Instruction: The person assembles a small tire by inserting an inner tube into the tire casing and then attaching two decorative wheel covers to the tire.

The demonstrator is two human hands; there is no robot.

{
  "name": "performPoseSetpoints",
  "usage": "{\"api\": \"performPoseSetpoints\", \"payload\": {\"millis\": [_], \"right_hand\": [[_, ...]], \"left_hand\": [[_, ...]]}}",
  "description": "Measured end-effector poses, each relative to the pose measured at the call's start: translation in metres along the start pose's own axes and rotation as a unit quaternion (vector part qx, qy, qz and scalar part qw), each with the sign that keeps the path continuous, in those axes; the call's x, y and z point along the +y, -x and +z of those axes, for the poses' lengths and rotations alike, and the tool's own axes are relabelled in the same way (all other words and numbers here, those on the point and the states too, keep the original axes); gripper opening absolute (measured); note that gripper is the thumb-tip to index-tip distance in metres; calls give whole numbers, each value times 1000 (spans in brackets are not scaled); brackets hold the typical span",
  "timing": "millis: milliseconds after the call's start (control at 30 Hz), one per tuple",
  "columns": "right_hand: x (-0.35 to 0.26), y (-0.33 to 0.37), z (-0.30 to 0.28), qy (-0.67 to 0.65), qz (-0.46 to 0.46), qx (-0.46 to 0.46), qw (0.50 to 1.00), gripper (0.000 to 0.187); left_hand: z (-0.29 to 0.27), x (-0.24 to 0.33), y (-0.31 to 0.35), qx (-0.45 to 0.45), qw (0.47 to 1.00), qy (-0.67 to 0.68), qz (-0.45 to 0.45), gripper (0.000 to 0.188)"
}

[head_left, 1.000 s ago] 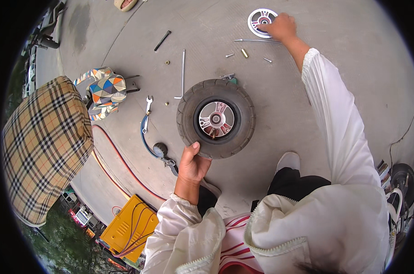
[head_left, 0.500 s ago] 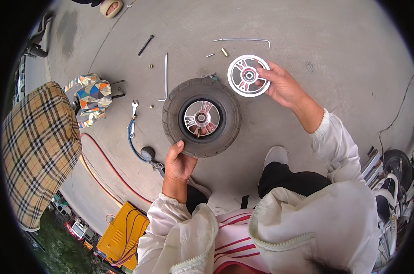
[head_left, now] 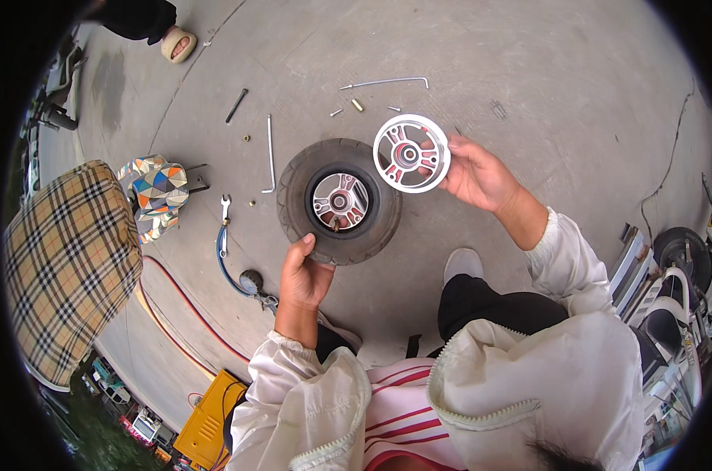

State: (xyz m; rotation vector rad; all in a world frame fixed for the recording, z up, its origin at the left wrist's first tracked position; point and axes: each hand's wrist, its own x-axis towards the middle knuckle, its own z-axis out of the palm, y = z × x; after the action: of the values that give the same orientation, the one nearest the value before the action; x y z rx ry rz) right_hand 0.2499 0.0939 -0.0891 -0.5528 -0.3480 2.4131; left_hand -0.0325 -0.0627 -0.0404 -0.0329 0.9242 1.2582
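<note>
My left hand (head_left: 305, 276) grips the near edge of a small black tyre (head_left: 297, 177), thumb on top and fingers hidden beneath it. Inside the tyre sits one silver wheel rim half (head_left: 354, 192) with a red-tinged hub; a brass-coloured valve stem (head_left: 336, 226) shows at its near side. A second silver rim half (head_left: 436, 174) is pinched in my right hand (head_left: 475, 174) by its right edge, spoked face up. It is held up beside the tyre's far right side and overlaps that edge in view.
On the concrete beyond lie a hex key (head_left: 270, 157), a long hooked rod (head_left: 387, 81), a black bolt (head_left: 236, 106), a brass sleeve (head_left: 357, 105) and small screws. At left are a combination wrench (head_left: 225, 224), air gauge (head_left: 250, 282), hoses, yellow case (head_left: 203, 424) and checked cover (head_left: 73, 267).
My right hand has brought the loose rim half left and nearer, over the tyre's edge, and tilted it. A small screw formerly hidden behind it now shows. Another person's foot shows more at top left.
</note>
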Motion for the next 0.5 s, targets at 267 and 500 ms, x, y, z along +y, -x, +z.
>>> {"api": "performPoseSetpoints", "payload": {"millis": [267, 500], "right_hand": [[9, 8, 24, 168, -34, -39, 984, 33], [26, 18, 77, 636, -228, -80, 733, 27]], "left_hand": [[4, -8, 1, 34, 999, -5, -1, 46], [13, -13, 0, 34, 999, -23, 0, 47]]}}
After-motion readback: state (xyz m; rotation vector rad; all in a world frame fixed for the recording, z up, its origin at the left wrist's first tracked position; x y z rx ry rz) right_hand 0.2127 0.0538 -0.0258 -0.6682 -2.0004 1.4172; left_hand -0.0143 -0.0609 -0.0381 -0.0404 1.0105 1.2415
